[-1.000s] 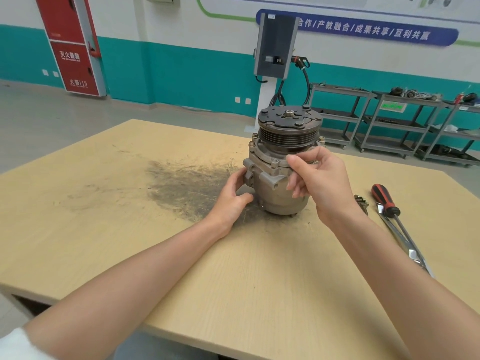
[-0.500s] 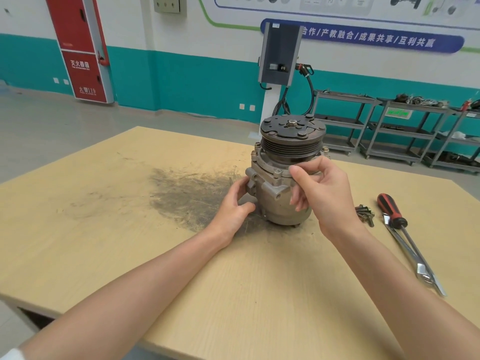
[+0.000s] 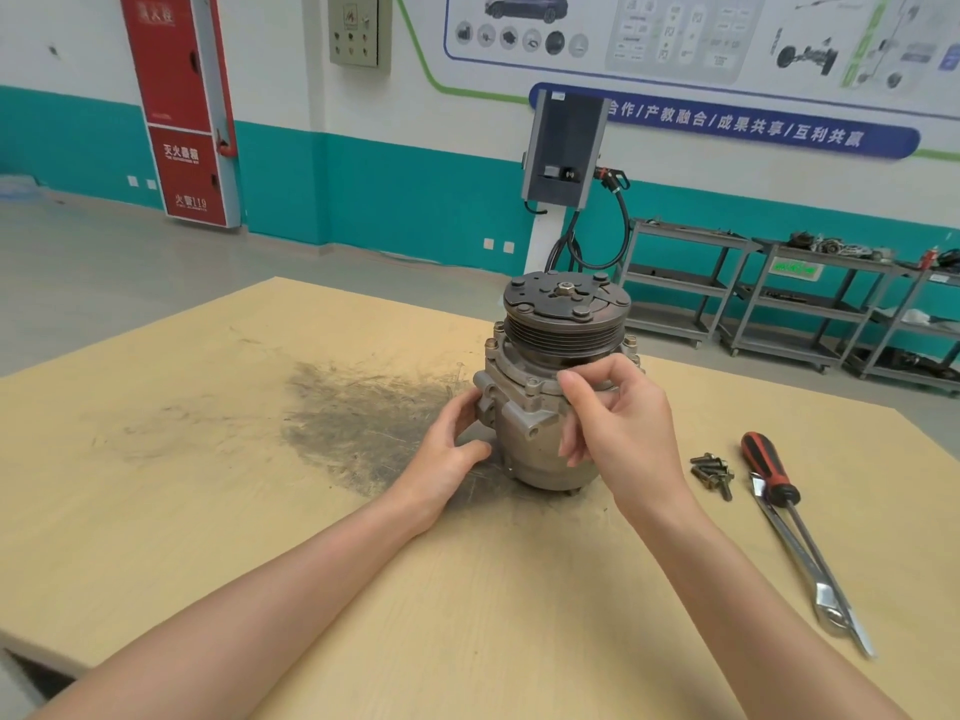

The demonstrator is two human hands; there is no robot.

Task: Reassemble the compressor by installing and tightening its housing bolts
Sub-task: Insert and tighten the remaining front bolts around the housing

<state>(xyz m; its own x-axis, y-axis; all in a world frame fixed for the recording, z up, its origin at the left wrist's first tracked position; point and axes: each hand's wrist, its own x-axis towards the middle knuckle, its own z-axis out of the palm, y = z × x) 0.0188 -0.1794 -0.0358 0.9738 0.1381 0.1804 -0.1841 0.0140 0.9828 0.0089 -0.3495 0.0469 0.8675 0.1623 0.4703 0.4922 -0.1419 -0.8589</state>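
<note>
Item: compressor (image 3: pixel 545 407), upright on worktop (image 3: pixel 208 459), pulley end up, beside dark grime patch (image 3: pixel 363 418); my left hand (image 3: pixel 449 449) holds its lower left side, thumb & fingers curled onto housing. My right hand (image 3: pixel 618 423) is at the flange on the near-right side, thumb & forefinger pinched at a housing bolt (image 3: pixel 563 379), bolt itself mostly hidden. Also on worktop, right of compressor & apart from it: loose bolts (image 3: pixel 712 472), red-handled screwdriver (image 3: pixel 774 475), wrench (image 3: pixel 810 574) lying alongside, touching it.
</note>
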